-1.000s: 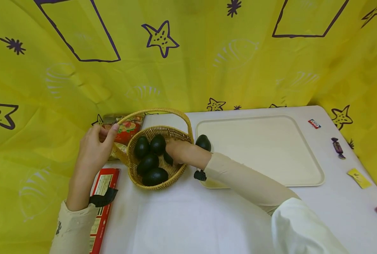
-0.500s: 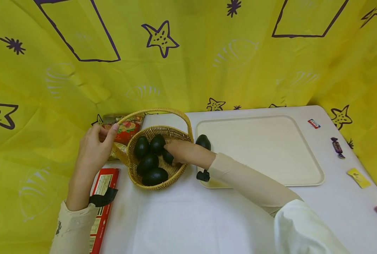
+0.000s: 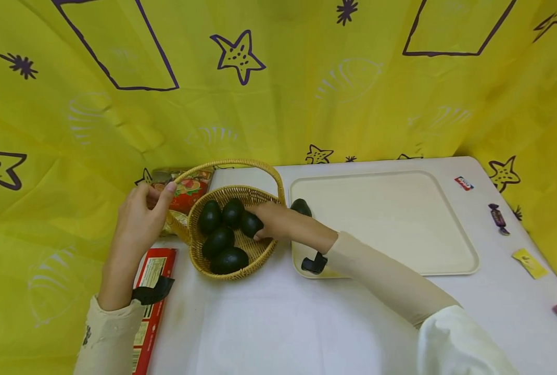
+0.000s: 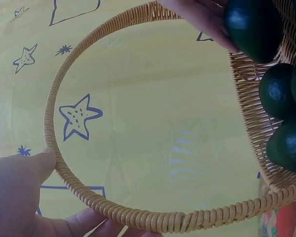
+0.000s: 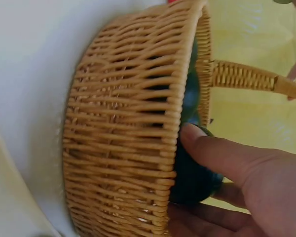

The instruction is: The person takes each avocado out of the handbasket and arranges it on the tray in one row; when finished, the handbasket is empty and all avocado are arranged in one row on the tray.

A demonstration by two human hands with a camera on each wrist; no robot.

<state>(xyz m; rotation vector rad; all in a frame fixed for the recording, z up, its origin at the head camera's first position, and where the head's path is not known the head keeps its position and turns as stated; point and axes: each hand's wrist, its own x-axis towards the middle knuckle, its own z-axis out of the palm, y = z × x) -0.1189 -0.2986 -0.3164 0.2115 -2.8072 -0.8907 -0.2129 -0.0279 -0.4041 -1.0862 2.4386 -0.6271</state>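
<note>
My left hand (image 3: pixel 140 213) pinches the arched handle (image 3: pixel 233 162) of a wicker basket (image 3: pixel 241 273), thumb and fingers on either side of the cane in the left wrist view. Inside the basket lie several dark green avocados (image 3: pixel 218 241). My right hand (image 3: pixel 278 223) reaches over the right rim and grips one avocado (image 3: pixel 251 225); in the right wrist view its thumb lies across that avocado (image 5: pixel 195 175) at rim height. In the left wrist view this avocado (image 4: pixel 254 29) stands out above the others. Another avocado (image 3: pixel 301 207) sits at the left edge of a cream tray (image 3: pixel 377 224).
To the right of the tray lie several wrapped sweets, among them a purple one (image 3: pixel 498 219) and a yellow packet (image 3: pixel 530 263). Left of the basket are a long red box (image 3: pixel 156 302) and a red food packet (image 3: pixel 189 192). A yellow patterned cloth (image 3: pixel 278 104) hangs behind.
My right hand has closed around an avocado in the basket and drawn slightly up and to the right with it. My left hand has stayed on the handle.
</note>
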